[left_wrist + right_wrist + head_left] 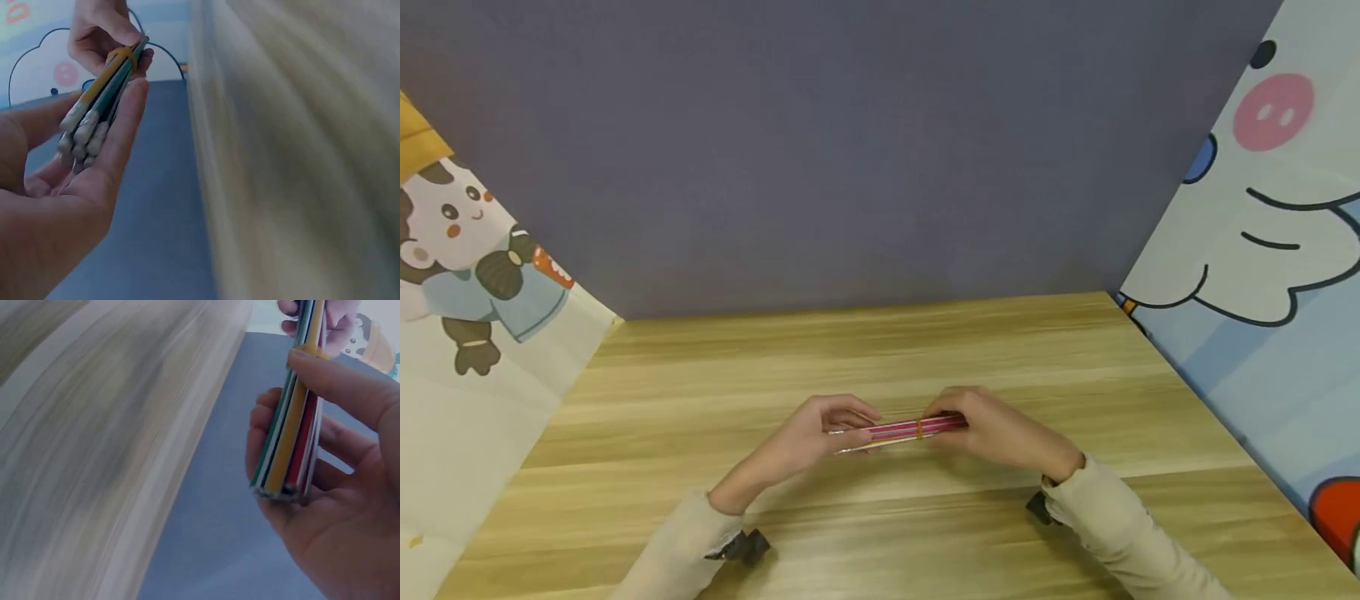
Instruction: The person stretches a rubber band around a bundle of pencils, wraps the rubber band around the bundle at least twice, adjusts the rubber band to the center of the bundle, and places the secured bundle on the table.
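Note:
Between the two hands, a slim bundle of thin sticks (895, 430) in pink, white and other colours lies level above the wooden table. An orange-yellow rubber band (919, 428) goes round it. My left hand (808, 435) holds the left end between thumb and fingers; in the left wrist view the whitish, rounded stick ends (81, 134) point toward the palm. My right hand (1000, 427) grips the other end. In the right wrist view its thumb (340, 378) lies right at the band, with fingers behind the green, yellow and red sticks (289, 444).
The wood-grain table (880, 542) runs back to a plain grey wall (865, 167). Cartoon-printed panels stand along the left (497, 400) and right (1232, 358) sides. Dark straps (745, 547) show at the cuffs of the light sleeves (677, 546).

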Available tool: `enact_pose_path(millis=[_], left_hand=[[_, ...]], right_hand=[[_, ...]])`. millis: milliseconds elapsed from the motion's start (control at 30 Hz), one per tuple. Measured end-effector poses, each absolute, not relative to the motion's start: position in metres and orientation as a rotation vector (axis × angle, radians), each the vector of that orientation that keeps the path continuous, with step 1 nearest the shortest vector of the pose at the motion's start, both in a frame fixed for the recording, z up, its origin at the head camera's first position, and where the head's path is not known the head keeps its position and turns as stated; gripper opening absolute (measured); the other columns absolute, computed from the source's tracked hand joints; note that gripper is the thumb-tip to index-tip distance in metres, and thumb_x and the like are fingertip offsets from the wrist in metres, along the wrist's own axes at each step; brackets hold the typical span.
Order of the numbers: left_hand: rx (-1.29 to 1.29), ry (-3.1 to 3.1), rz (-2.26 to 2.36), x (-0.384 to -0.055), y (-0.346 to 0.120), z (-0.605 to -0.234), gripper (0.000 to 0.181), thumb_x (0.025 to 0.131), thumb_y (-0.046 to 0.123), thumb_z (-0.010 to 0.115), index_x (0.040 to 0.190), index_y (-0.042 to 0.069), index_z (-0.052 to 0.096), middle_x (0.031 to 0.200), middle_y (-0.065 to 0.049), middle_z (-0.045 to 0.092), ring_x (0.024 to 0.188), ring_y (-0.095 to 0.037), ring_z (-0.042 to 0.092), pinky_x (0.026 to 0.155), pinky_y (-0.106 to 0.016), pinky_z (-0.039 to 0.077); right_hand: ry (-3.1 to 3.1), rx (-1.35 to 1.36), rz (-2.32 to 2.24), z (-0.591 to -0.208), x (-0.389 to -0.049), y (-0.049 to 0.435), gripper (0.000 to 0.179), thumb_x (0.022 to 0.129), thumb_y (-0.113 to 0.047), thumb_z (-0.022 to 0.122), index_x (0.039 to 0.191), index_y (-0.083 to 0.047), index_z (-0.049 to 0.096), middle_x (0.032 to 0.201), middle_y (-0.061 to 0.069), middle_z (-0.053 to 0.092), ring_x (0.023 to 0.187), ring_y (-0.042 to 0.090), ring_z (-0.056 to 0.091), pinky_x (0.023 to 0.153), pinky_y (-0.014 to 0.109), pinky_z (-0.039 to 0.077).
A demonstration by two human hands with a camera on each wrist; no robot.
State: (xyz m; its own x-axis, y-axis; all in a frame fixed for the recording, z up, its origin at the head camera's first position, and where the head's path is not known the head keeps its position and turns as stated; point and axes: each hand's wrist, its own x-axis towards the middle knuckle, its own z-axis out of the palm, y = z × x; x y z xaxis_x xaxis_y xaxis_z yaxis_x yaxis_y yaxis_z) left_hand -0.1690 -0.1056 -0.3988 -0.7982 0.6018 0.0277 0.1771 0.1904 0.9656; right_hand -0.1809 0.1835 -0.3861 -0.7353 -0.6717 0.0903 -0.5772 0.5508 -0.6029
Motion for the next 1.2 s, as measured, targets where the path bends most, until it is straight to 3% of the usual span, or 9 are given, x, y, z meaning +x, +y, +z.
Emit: enact_pose_path(millis=[100,200,400,500,733,900,967,1067,1200], left_hand=[[0.867,2.372,1.422,-0.170,-0.105,-0.396,0.027,0.093,0.013,0.071,0.119,0.004,0.068,0.111,-0.005,0.072,0.102,-0.019,0.069,0.089,-0.029,0.059],[0.995,2.543,1.214,-0.171,-0.100,-0.397,0.026,0.091,0.007,0.072,0.117,0.003,0.069,0.111,-0.008,0.073,0.101,-0.017,0.070,0.088,-0.027,0.059],[1.108,2.763,0.856,-0.175,-0.087,-0.403,0.012,0.090,0.006,0.073,0.101,0.002,0.073,0.094,-0.005,0.073,0.078,-0.007,0.064,0.066,-0.017,0.056],[1.145,2.834,0.734,-0.175,-0.084,-0.409,0.006,0.089,0.006,0.074,0.095,0.004,0.072,0.091,-0.003,0.071,0.076,-0.006,0.063,0.062,-0.014,0.054],[1.204,2.928,0.519,-0.170,-0.083,-0.421,0.010,0.090,0.010,0.075,0.097,0.004,0.072,0.097,-0.003,0.070,0.077,-0.007,0.064,0.063,-0.015,0.055],[1.182,2.903,0.534,-0.170,-0.089,-0.422,0.024,0.089,0.011,0.076,0.111,0.005,0.070,0.112,-0.006,0.069,0.095,-0.015,0.067,0.077,-0.022,0.060],[1.180,2.902,0.520,-0.170,-0.091,-0.422,0.030,0.090,0.015,0.076,0.117,0.006,0.067,0.117,-0.007,0.067,0.106,-0.022,0.065,0.089,-0.032,0.059],[1.143,2.915,0.471,-0.168,-0.094,-0.422,0.045,0.093,0.026,0.072,0.132,0.007,0.060,0.134,-0.016,0.059,0.127,-0.037,0.053,0.109,-0.053,0.045],[1.087,2.980,0.354,-0.162,-0.096,-0.423,0.065,0.096,0.044,0.063,0.150,0.013,0.044,0.155,-0.024,0.036,0.144,-0.049,0.026,0.115,-0.071,0.022]], right_hand=[[2.647,-1.092,-0.954,-0.390,-0.185,0.183,0.019,0.087,-0.017,0.078,0.106,-0.020,0.073,0.098,-0.011,0.066,0.079,0.007,0.060,0.063,0.023,0.054],[2.666,-1.095,-0.941,-0.396,-0.188,0.184,0.020,0.086,-0.015,0.079,0.104,-0.020,0.074,0.099,-0.010,0.066,0.083,0.007,0.061,0.066,0.024,0.055],[2.725,-1.091,-0.877,-0.411,-0.193,0.188,0.024,0.085,-0.014,0.080,0.108,-0.018,0.073,0.104,-0.009,0.067,0.090,0.006,0.061,0.074,0.026,0.056],[2.729,-1.106,-0.857,-0.416,-0.195,0.189,0.024,0.086,-0.012,0.078,0.110,-0.014,0.073,0.105,-0.006,0.067,0.092,0.008,0.062,0.075,0.027,0.057],[2.722,-1.112,-0.786,-0.425,-0.193,0.185,0.021,0.089,-0.007,0.075,0.110,-0.010,0.072,0.105,-0.001,0.067,0.091,0.012,0.062,0.072,0.026,0.056],[2.729,-1.070,-0.740,-0.423,-0.193,0.184,0.025,0.090,-0.004,0.073,0.114,-0.008,0.070,0.111,0.003,0.068,0.099,0.018,0.063,0.077,0.033,0.057],[2.728,-1.053,-0.715,-0.421,-0.193,0.185,0.028,0.090,-0.005,0.073,0.118,-0.007,0.069,0.116,0.005,0.067,0.104,0.021,0.062,0.082,0.037,0.057],[2.729,-1.015,-0.692,-0.415,-0.193,0.188,0.034,0.090,-0.009,0.073,0.124,-0.005,0.065,0.123,0.009,0.064,0.111,0.025,0.060,0.088,0.042,0.056],[2.795,-0.927,-0.676,-0.405,-0.189,0.195,0.043,0.094,-0.019,0.071,0.134,-0.007,0.059,0.135,0.012,0.058,0.123,0.030,0.054,0.097,0.047,0.053]])
